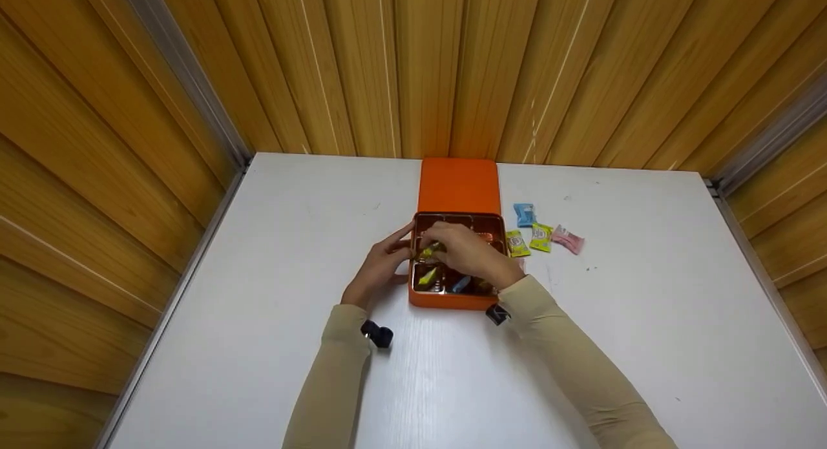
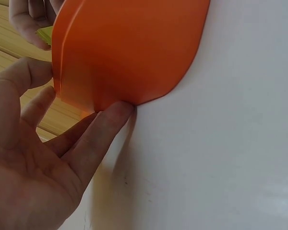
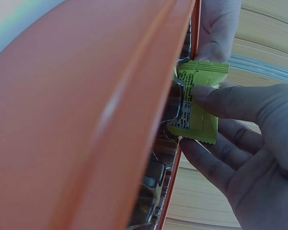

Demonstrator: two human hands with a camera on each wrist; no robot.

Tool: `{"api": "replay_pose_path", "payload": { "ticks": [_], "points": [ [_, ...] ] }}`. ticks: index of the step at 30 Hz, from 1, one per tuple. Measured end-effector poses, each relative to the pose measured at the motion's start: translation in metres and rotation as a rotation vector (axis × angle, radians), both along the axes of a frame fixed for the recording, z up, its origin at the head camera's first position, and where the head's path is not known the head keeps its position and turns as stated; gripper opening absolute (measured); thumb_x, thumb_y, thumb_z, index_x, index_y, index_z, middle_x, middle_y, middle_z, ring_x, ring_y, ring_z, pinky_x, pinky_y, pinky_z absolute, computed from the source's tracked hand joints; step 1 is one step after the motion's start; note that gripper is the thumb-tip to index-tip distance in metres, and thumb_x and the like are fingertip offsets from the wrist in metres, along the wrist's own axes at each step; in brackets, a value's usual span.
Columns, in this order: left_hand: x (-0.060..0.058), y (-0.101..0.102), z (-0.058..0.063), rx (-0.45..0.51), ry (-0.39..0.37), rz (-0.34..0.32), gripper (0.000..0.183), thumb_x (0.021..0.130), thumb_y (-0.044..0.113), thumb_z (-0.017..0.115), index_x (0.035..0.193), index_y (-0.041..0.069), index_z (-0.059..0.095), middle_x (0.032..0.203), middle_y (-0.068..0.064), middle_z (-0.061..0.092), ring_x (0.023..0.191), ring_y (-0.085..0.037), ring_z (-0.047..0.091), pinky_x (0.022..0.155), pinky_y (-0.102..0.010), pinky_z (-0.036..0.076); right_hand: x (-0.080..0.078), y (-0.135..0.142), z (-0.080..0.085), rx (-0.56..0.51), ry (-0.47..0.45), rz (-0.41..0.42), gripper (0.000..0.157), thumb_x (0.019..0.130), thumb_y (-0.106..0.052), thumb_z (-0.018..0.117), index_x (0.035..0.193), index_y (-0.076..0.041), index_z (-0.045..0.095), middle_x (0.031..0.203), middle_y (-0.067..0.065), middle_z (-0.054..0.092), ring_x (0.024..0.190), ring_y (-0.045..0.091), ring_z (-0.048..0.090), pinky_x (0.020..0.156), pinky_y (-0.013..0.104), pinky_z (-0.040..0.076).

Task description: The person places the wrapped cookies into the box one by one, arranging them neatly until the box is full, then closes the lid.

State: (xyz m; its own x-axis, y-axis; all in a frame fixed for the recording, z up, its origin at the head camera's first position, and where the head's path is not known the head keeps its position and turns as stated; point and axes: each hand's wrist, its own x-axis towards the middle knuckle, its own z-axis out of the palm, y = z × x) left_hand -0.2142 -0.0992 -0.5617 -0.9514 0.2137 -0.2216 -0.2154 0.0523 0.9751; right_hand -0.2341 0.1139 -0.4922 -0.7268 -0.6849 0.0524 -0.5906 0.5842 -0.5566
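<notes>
My right hand (image 1: pixel 468 252) is over the left part of an orange box (image 1: pixel 452 302). In the right wrist view its thumb and fingers pinch a yellow-green wrapped candy (image 3: pixel 201 117), partly down in a compartment. My left hand (image 1: pixel 381 268) touches the left side of the box, its fingertips (image 2: pixel 119 111) against the orange wall in the left wrist view and its fingers fairly straight. Inside the divided box, a yellow candy (image 1: pixel 427 279) lies in the front left compartment and a blue candy (image 1: pixel 461 283) in the one beside it. My right hand and forearm hide other compartments.
The orange lid (image 1: pixel 459 184) lies behind the box. To the right on the white table (image 1: pixel 258 294) are a blue candy (image 1: pixel 524 214), two yellow candies (image 1: pixel 541 237) and a pink candy (image 1: pixel 568 240). Wood-patterned walls (image 1: pixel 426 68) stand behind and at both sides.
</notes>
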Motion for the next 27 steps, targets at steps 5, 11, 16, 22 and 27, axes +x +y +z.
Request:
{"api": "replay_pose_path", "payload": {
  "ticks": [5,11,16,22,27],
  "points": [
    [-0.0002,0.0003,-0.0003,-0.017,-0.002,-0.002,0.063,0.103,0.020,0.062,0.161,0.039,0.047,0.151,-0.016,0.057,0.129,-0.035,0.060,0.089,-0.051,0.062,-0.0002,-0.0006,-0.0006,0.019,-0.011,-0.007,0.022,0.099,-0.003,0.074,0.119,-0.011,0.076,0.119,0.003,0.070,0.111,0.022,0.065,0.106,0.041,0.053],
    [-0.0003,0.0007,-0.0001,-0.031,-0.006,0.003,0.063,0.103,0.021,0.063,0.160,0.041,0.048,0.151,-0.015,0.057,0.130,-0.034,0.060,0.089,-0.052,0.062,-0.0004,-0.0004,-0.0018,0.020,-0.030,-0.008,0.022,0.099,-0.002,0.074,0.120,-0.009,0.076,0.119,0.005,0.070,0.110,0.023,0.065,0.106,0.041,0.053],
    [0.0006,-0.0001,-0.0002,-0.012,0.012,-0.003,0.064,0.102,0.019,0.063,0.161,0.038,0.048,0.149,-0.015,0.059,0.128,-0.033,0.060,0.089,-0.052,0.061,-0.0010,0.0001,-0.0028,0.000,-0.013,0.013,0.022,0.099,-0.001,0.074,0.119,-0.007,0.076,0.118,0.007,0.070,0.108,0.024,0.066,0.104,0.041,0.055],
    [0.0008,-0.0005,-0.0001,0.007,0.027,-0.001,0.066,0.100,0.016,0.063,0.161,0.036,0.048,0.148,-0.016,0.059,0.127,-0.033,0.060,0.088,-0.053,0.062,-0.0016,0.0013,-0.0037,-0.010,-0.007,0.027,0.021,0.098,0.000,0.074,0.119,-0.004,0.076,0.116,0.011,0.070,0.105,0.026,0.066,0.099,0.041,0.057],
    [0.0002,-0.0004,-0.0003,-0.001,0.030,-0.001,0.065,0.101,0.015,0.063,0.161,0.036,0.048,0.148,-0.016,0.059,0.127,-0.033,0.060,0.086,-0.051,0.062,-0.0021,0.0029,-0.0034,-0.004,-0.001,0.033,0.021,0.098,0.001,0.074,0.119,-0.004,0.076,0.116,0.012,0.071,0.106,0.026,0.067,0.099,0.041,0.057]
  ]
}}
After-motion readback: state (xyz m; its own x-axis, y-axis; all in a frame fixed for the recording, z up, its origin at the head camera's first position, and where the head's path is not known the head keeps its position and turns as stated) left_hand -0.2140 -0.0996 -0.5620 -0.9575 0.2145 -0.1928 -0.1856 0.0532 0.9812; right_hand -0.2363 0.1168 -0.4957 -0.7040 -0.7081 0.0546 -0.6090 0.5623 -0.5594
